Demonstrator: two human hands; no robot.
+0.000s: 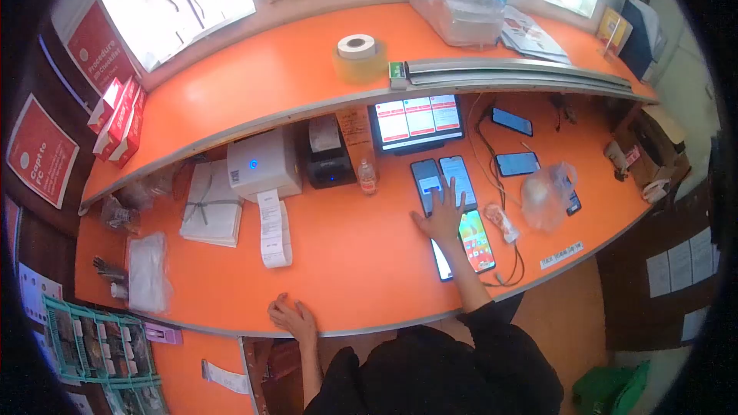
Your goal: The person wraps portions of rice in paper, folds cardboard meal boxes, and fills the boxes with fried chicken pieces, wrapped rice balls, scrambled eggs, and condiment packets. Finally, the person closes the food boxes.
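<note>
My right hand [443, 217] lies with spread fingers over a cluster of smartphones, its fingertips at the upper two. Of these, the upper-left phone [423, 172] shows a darker screen with a pale box, and the upper-right phone [455, 167] a light screen. Below them, a lower-left phone [442, 263] is partly covered by the hand, while a phone with a colourful screen [477, 244] shows beside the wrist. My left hand [294, 318] rests at the desk's front edge, fingers extended, holding nothing.
Behind the phones stands a tablet [417, 121]. A white label printer [265, 165] with a printed strip [274, 234], a black printer [330, 161] and a small bottle [367, 177] are leftward. Cables, more phones [518, 164] and a plastic bag [544, 198] lie right. A raised shelf [254, 54] overhangs the desk.
</note>
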